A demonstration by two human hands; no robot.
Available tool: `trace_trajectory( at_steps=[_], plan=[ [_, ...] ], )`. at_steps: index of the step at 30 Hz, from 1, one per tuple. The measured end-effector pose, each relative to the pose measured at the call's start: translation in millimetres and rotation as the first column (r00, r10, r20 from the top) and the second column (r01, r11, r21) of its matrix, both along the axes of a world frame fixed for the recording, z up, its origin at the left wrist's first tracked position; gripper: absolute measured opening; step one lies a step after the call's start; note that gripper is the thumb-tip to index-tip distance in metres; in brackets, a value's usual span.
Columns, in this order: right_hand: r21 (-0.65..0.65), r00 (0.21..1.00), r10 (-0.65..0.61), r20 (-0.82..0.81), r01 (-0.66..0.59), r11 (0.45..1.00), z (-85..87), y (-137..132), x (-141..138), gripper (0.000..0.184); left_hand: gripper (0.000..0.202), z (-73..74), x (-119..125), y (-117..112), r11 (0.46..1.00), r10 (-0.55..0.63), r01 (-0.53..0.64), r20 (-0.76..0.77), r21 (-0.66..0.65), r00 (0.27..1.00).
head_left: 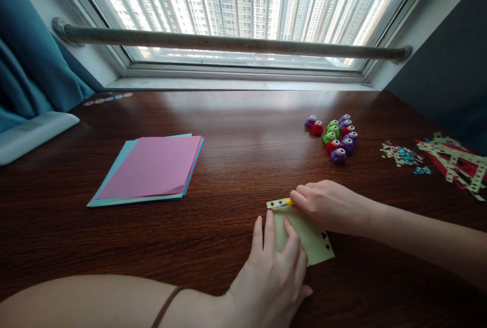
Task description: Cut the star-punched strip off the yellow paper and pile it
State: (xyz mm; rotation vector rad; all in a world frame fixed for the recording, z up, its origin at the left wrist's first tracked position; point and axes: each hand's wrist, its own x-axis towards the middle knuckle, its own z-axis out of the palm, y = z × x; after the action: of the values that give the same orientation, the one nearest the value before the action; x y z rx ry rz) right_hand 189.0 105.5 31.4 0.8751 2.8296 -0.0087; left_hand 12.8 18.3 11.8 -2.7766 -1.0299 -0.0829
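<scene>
A pale green sheet of paper (311, 240) lies on the table in front of me. Star and other small shapes are punched through its far strip and its right edge. My left hand (271, 272) rests on the sheet's left part with fingers spread, pressing it down. At the far edge, my right hand (323, 205) is closed around a yellow-handled knife (289, 201); most of its handle is hidden in the fingers. The knife's slim metal blade points left and lies along the lower side of the punched strip (271, 204).
A stack of coloured paper (152, 168) lies left. Several purple, red and green craft punches (338, 137) stand at back right. Beyond them are small paper cut-outs (404, 154) and punched paper strips (456, 163). A white object (34, 135) lies beside the blue curtain (30, 54).
</scene>
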Motion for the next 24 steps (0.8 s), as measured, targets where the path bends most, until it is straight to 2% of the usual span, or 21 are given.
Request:
trace_trajectory(
  at_steps=[11,18,24],
  plan=[
    [-0.074,0.999,-0.033,0.002,0.034,0.997,4.1,4,3,0.008,0.055,0.1,-1,1,1.000,-0.005,0.005,-0.015,-0.006,1.000],
    [-0.098,0.999,-0.051,-0.008,0.050,0.994,7.6,5,16,0.009,0.054,4.6,0,1,1.000,-0.015,0.015,-0.032,-0.015,0.999],
    [-0.104,0.995,-0.095,0.027,0.097,0.990,11.9,5,30,0.012,0.054,2.1,-1,1,0.999,-0.011,0.010,-0.041,-0.036,0.999]
  ],
)
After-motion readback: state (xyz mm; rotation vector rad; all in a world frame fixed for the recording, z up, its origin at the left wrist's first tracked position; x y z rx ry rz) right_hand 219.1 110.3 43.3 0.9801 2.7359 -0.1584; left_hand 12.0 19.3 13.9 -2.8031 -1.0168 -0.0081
